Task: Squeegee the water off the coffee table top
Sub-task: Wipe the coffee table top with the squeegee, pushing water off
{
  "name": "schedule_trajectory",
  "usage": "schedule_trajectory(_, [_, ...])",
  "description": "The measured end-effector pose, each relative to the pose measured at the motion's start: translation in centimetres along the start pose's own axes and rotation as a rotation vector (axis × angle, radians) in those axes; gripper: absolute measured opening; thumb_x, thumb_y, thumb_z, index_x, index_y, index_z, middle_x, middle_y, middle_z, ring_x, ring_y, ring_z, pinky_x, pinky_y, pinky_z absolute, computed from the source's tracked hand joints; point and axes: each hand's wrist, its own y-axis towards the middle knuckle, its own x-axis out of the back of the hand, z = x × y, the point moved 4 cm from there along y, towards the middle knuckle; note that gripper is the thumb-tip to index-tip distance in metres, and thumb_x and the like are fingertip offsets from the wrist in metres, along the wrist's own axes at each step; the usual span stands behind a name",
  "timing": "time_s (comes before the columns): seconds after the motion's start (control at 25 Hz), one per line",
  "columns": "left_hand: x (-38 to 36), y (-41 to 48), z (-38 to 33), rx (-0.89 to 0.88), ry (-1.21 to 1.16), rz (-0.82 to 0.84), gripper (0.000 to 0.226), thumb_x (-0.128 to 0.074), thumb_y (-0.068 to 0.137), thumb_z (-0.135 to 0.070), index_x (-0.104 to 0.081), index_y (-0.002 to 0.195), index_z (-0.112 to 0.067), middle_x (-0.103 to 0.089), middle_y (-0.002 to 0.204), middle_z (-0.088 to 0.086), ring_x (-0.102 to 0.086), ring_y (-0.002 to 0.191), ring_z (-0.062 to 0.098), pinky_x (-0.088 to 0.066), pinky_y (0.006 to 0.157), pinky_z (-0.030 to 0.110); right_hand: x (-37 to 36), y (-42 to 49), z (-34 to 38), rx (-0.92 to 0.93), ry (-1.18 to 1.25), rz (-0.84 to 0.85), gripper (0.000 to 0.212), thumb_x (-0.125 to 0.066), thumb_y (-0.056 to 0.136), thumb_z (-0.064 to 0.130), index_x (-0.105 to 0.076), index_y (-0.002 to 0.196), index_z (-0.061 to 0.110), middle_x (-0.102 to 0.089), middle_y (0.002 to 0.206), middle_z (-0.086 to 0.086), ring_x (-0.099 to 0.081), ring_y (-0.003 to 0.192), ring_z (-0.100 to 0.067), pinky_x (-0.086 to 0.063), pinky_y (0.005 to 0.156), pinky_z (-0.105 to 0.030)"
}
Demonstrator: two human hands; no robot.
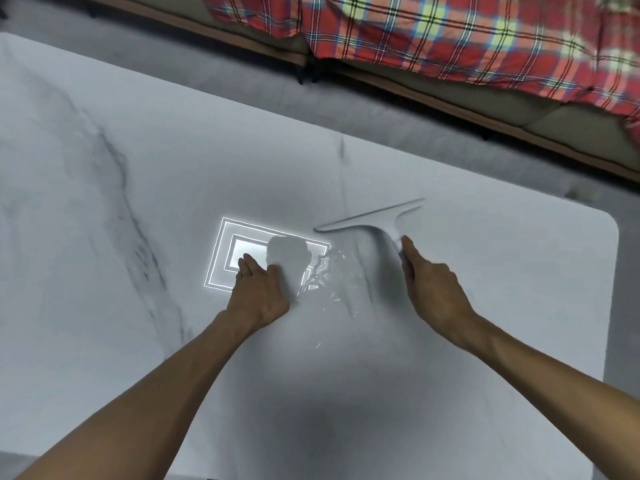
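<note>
The table (pixel 104 237) is white marble with grey veins and fills most of the view; its rounded corner sits at 3 o'clock. The water (pixel 329 271) lies just right of centre as a thin, ragged puddle between the two hands, its edges bright with glare.

The right hand (pixel 433 289) comes in from 5 o'clock and grips the squeegee (pixel 374 220) by the handle, fingers wrapped round it and one finger laid up along the stem. The squeegee is pale grey, close in tone to the marble. Its blade runs from 9 o'clock up toward 2 o'clock and stands at 12 to 1 o'clock of the puddle, on its far side. The blade is low over the top, but motion blur hides whether its edge touches the marble.

The left hand (pixel 261 289) comes in from 7 o'clock and rests palm down on the table, fingers straight and close together, thumb spread toward the water. It holds nothing. It lies at 9 o'clock of the puddle, just beside it, and partly covers a bright light reflection (pixel 221 258) of nested rectangles.

Beyond the table's far edge runs a strip of grey floor (pixel 242 81). At 12 to 2 o'clock a red plaid blanket (pixel 450 36) hangs over a sofa (pixel 571 129) with a brown base.
</note>
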Motion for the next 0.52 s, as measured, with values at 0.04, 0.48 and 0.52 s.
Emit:
schedule_trajectory(0.04, [-0.1,0.1,0.0,0.005,0.005,0.011,0.056,-0.039,0.081,-0.012,-0.031,0.135,0.005,-0.011,0.141,0.054,-0.007,0.139,0.060,-0.016,0.119,0.050,-0.1,-0.9,-0.4,-0.014,-0.016,0.018,0.043,-0.021,0.102,0.038,-0.022,0.145,0.035,-0.061,0.074,-0.010,-0.056,0.067,-0.033,-0.037,0.056,-0.032])
schedule_trajectory(0.48, [-1.1,-2.9,3.5,-0.114,-0.060,-0.280,0.027,-0.044,0.075,-0.002,-0.054,0.100,-0.001,-0.051,0.101,0.016,-0.043,0.100,0.031,-0.040,0.086,0.037,2.2,8.9,9.1,-0.026,0.139,-0.157,0.038,-0.032,0.098,0.014,-0.036,0.136,0.013,-0.058,0.118,-0.019,-0.053,0.107,-0.041,-0.042,0.076,-0.040])
schedule_trajectory(0.52, [-1.4,-3.4,3.6,-0.120,-0.038,-0.287,0.031,-0.044,0.076,0.000,-0.055,0.105,0.000,-0.053,0.103,0.016,-0.044,0.101,0.031,-0.041,0.088,0.040,1.0,7.6,9.4,0.042,0.098,-0.154,0.041,-0.032,0.099,0.016,-0.034,0.140,0.017,-0.060,0.119,-0.018,-0.053,0.106,-0.041,-0.040,0.078,-0.039])
